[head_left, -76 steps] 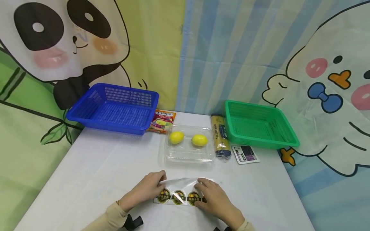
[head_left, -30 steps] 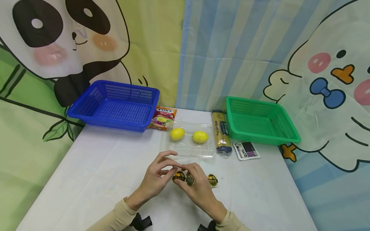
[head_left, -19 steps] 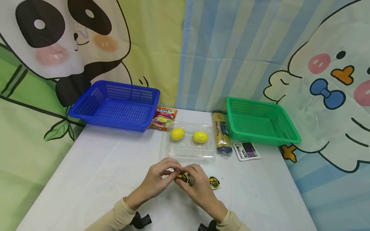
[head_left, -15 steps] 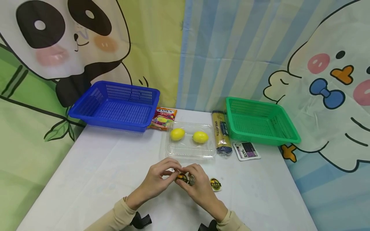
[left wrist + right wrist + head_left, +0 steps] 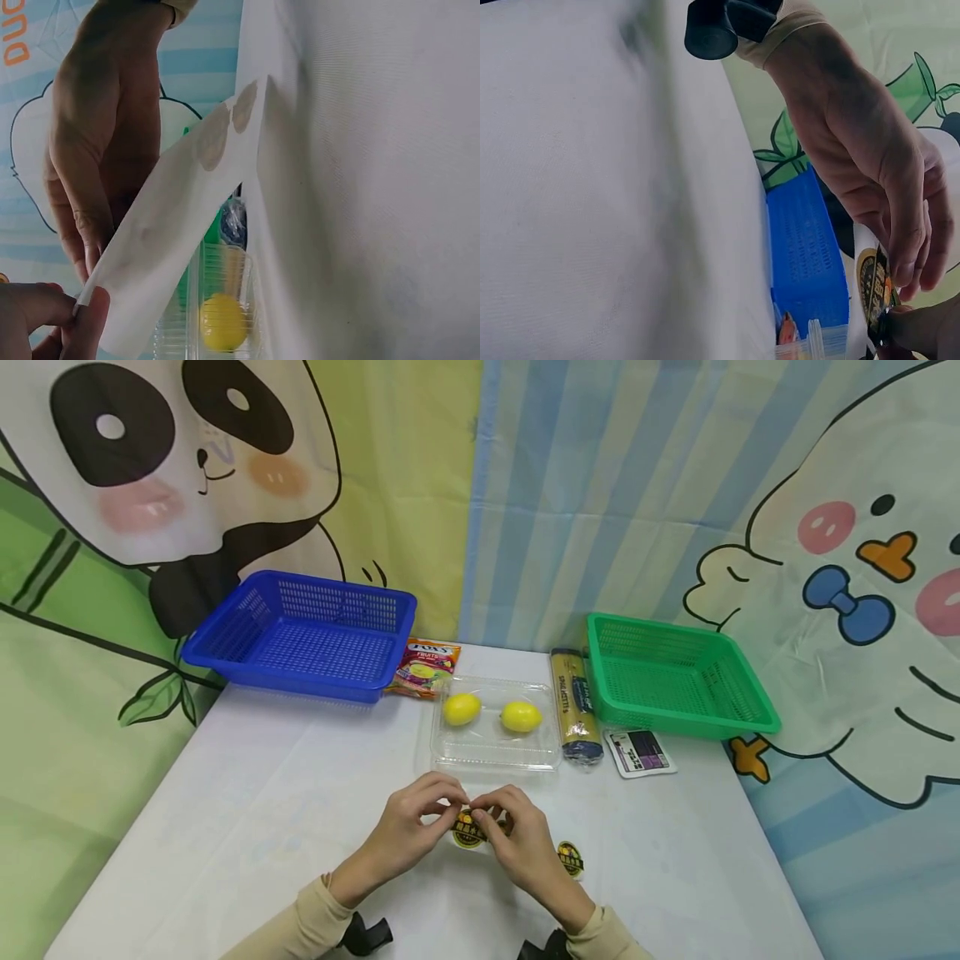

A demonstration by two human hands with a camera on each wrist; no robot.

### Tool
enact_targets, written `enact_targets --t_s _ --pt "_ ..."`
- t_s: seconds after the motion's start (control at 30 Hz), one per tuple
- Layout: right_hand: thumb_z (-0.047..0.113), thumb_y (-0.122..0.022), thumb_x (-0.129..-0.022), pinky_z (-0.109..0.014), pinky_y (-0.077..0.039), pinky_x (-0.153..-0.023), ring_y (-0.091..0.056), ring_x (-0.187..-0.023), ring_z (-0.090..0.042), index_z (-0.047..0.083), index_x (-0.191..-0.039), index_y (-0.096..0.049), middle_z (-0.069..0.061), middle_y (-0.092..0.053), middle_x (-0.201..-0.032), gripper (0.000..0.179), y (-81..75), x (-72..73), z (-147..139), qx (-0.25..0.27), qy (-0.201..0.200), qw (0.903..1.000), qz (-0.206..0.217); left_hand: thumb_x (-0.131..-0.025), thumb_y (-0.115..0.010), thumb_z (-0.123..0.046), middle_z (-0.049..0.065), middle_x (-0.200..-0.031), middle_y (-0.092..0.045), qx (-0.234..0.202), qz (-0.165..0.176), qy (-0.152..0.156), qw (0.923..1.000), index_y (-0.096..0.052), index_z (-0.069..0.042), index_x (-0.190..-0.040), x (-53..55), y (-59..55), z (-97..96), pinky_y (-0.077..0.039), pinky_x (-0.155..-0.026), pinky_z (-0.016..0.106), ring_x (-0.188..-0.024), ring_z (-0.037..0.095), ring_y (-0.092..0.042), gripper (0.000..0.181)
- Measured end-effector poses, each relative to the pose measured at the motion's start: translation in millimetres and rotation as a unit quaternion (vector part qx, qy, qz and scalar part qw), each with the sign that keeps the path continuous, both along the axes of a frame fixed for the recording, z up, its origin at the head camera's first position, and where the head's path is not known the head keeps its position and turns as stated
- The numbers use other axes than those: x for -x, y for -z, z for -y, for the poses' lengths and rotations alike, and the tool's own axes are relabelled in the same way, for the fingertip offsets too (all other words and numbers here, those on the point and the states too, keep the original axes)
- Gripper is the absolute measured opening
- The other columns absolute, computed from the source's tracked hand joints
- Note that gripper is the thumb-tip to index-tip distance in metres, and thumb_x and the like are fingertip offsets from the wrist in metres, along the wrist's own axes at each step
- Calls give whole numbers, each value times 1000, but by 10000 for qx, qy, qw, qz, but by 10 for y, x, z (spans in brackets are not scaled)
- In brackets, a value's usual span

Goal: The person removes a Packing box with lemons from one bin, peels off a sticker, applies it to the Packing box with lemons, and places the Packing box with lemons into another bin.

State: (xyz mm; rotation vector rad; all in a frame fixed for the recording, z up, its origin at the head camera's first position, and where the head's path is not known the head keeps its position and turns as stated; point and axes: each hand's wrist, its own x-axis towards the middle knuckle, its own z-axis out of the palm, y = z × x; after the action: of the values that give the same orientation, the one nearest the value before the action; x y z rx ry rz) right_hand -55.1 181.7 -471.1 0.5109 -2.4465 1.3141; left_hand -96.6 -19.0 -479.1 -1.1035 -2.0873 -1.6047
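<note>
My left hand (image 5: pixel 408 827) and right hand (image 5: pixel 525 839) pinching white paper strip of round yellow-black stickers (image 5: pixel 468 831), clear plastic tray (image 5: pixel 495 758) beyond it

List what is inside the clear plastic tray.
The clear plastic tray holds two lemons: one on the left, one on the right, lying apart. Nothing else shows through its clear walls; nothing covers it.

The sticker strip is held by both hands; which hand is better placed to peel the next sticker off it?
Probably the right hand: its fingertips pinch a round sticker on the sticker strip, while the left hand pinches the strip's edge and can steady it.
</note>
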Motion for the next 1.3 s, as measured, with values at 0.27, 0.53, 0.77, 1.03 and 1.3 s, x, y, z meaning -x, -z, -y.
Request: enact_targets --t_s 0.27,0.53,0.77,1.03,1.3 --pt "1 -76 -93 -17 -48 -59 -53 -76 -3 13 -98 -71 6 -63 -90 14 22 -20 17 -187 23 9996 -209 -91 -73 10 3 -105 -71 87 50 -173 9998 -75 -11 -102 -1 38 23 -63 -75 21 -94 19 -73 24" --pt "1 -74 -94 -16 -44 -57 -50 -71 -2 14 -98 -69 7 -64 -92 15 -21 -72 -8 -89 26 9997 -222 -90 -73 11 1 -103 -71 158 88 -293 9994 -74 -16 -101 -5 75 54 -63 -73 22 -94 18 -73 29" --pt "1 -75 -93 -20 -44 -57 -50 -74 -2 14 -99 -70 8 -66 -93 15 -72 -59 -108 -171 178 9989 -399 -87 -73 15 1 -103 -70 323 176 -370 9986 -73 -15 -100 10 139 111 -62 -73 19 -91 17 -73 32" --pt "3 -74 -95 -25 -54 -69 -58 -81 -3 14 -103 -71 8 -67 -96 14 -222 25 -271 -257 0 9997 -31 -83 -83 -1 -9 -100 -67 1745 205 -564 9828 -74 -19 -103 11 131 259 -54 -68 18 -88 10 -60 29" --pt "4 -70 -99 -26 -62 -82 -70 -90 -8 11 -107 -71 1 -66 -100 11 -392 171 -302 -510 -616 9966 201 -92 -82 -19 -5 -108 -73 892 759 -192 9929 -70 -19 -116 71 -124 55 -60 -71 24 -93 10 -68 26"
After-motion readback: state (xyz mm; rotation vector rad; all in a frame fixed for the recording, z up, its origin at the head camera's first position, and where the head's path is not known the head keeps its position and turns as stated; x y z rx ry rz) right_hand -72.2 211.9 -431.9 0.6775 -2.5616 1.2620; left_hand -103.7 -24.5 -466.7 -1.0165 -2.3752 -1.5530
